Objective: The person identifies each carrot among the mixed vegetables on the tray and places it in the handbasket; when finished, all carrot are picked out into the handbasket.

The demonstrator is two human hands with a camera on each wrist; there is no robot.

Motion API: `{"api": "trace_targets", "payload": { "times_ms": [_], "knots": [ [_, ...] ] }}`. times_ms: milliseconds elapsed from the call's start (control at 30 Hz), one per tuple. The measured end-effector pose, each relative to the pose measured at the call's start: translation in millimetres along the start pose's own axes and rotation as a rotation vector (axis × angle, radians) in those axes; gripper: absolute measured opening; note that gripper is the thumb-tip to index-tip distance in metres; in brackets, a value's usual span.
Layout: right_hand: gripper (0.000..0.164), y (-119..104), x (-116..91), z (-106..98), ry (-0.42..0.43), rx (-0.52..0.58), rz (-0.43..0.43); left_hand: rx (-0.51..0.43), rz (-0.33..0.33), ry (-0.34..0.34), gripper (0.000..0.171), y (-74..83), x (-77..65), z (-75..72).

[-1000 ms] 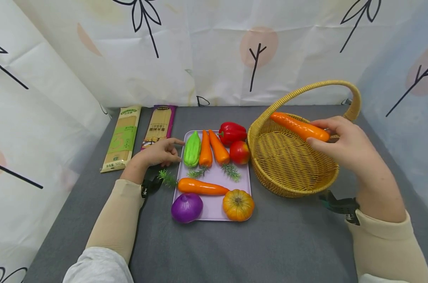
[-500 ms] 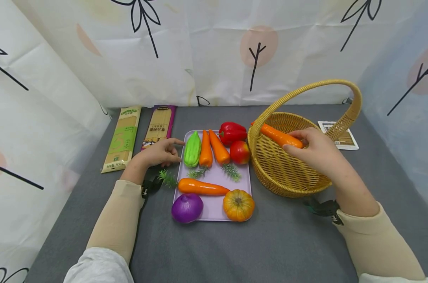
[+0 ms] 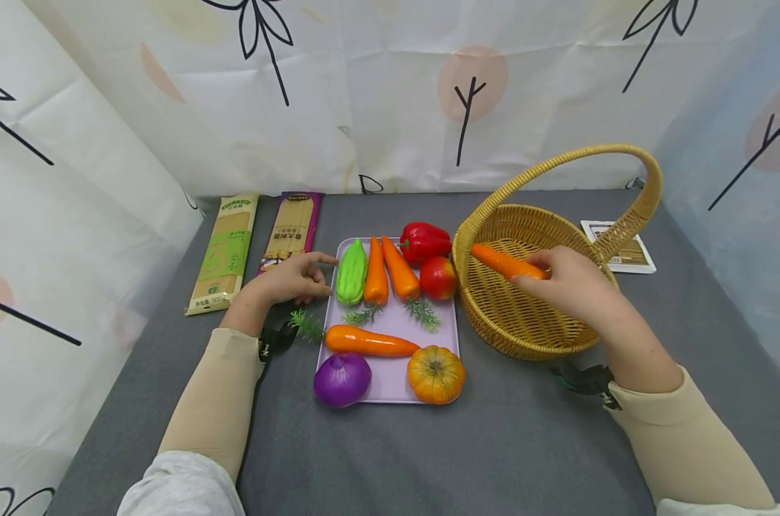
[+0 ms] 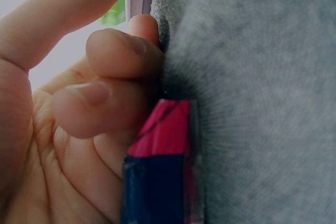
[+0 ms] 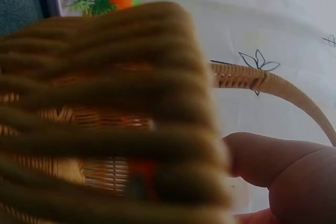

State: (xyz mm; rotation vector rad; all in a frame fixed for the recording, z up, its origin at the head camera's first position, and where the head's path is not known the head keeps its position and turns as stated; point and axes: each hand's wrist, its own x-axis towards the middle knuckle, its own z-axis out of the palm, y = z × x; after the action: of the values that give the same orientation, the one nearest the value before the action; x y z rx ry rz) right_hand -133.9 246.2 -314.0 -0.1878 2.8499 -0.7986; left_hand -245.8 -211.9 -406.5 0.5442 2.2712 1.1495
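In the head view my right hand [image 3: 573,283] reaches into the yellow wicker basket [image 3: 522,344] under its handle. It pinches the thick end of an orange toy carrot [image 3: 502,261], whose tip points to the back left. The right wrist view has the basket's blurred rim [image 5: 105,77] in front, hiding most of that carrot. At the tray's left edge my left hand [image 3: 291,278] lies with its index finger extended towards a green vegetable [image 3: 351,274] and its other fingers loosely bent, holding nothing. A pink and dark blue packet corner [image 4: 163,135] is close by those fingers.
The lilac tray [image 3: 390,387] carries several orange carrots [image 3: 371,340], a purple onion [image 3: 342,380] and a small pumpkin [image 3: 436,375]. A red pepper [image 3: 424,242] and red apple [image 3: 438,278] border the basket. Noodle packets [image 3: 222,254] lie left; a flat white-edged pack [image 3: 631,254] lies behind it.
My right hand has moved left and lowered the carrot into the basket. That uncovers the flat pack behind the basket. My left hand has stayed where it was.
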Motion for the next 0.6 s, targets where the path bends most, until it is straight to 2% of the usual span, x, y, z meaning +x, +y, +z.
{"api": "trace_targets", "payload": {
  "times_ms": [100,300,600],
  "knots": [
    [0.050,1,3,6,-0.029,-0.013,-0.020,-0.002,-0.002,0.002,0.062,0.1,-0.1,0.2],
    [0.055,-2,3,17,-0.102,-0.006,-0.002,0.000,0.004,0.004,0.061,-0.8,0.2,0.4],
    [0.044,-5,5,37,-0.189,-0.045,0.014,-0.004,0.012,0.009,0.060,-1.4,0.4,1.1]
  ]
}}
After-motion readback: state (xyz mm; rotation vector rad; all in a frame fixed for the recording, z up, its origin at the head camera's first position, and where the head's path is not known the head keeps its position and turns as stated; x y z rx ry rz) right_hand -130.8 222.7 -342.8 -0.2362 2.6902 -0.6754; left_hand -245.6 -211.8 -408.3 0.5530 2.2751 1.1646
